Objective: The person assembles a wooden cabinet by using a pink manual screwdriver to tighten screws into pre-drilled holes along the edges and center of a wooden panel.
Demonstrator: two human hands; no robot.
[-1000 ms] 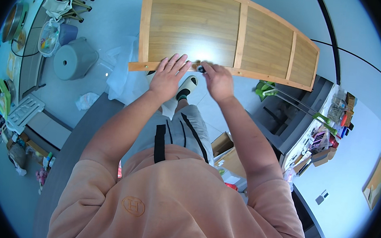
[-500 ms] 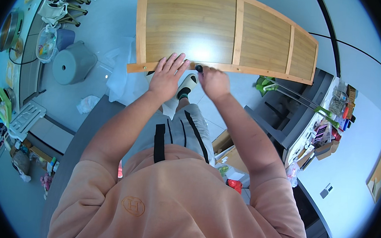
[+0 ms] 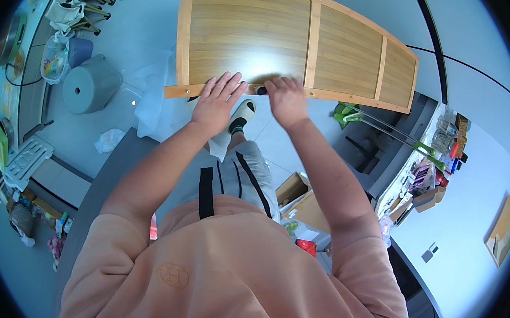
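Observation:
A long wooden panel (image 3: 249, 31) with light wood battens lies in front of me. My left hand (image 3: 216, 106) rests flat on its near edge strip, fingers stretched out and holding nothing. Just to the right, my right hand (image 3: 288, 102) is at the same strip with its fingers curled and slightly smeared by motion. A small black round-ended thing (image 3: 261, 91) shows beside its thumb, at the strip. Its kind is unclear, and my fingers hide whatever they grip. A small metal fitting (image 3: 188, 92) sits near the strip's left end.
A grey stool (image 3: 91, 85) and a clear bin (image 3: 56, 59) stand left, with folding stools (image 3: 79, 14) beyond. A dark grey surface (image 3: 109, 178) lies beside my left arm. Green-handled rods (image 3: 387, 127) and a cluttered counter (image 3: 425, 171) are at right. An open cardboard box (image 3: 294, 188) sits below.
The view has shifted slightly, so most things sit further left. My right hand has moved a little farther over the panel's edge. My left hand stays on the strip; the black thing keeps its place.

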